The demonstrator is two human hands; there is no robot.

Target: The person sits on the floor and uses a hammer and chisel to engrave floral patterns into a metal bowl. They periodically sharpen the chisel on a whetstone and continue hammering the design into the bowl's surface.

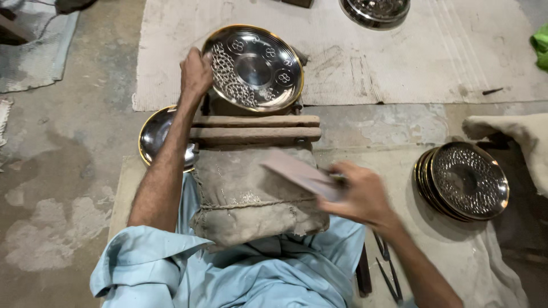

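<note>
My left hand grips the left rim of a round metal plate with a gold edge and pierced patterns, tilted up against a wooden block. My right hand, blurred by motion, holds a flat pale sheet, perhaps paper or card, above a sack-covered cushion on my lap.
A plain plate lies under my left forearm. A stack of patterned plates sits at the right. Another dish is at the top edge. Dark metal tools lie by my right arm. A woven mat covers the floor ahead.
</note>
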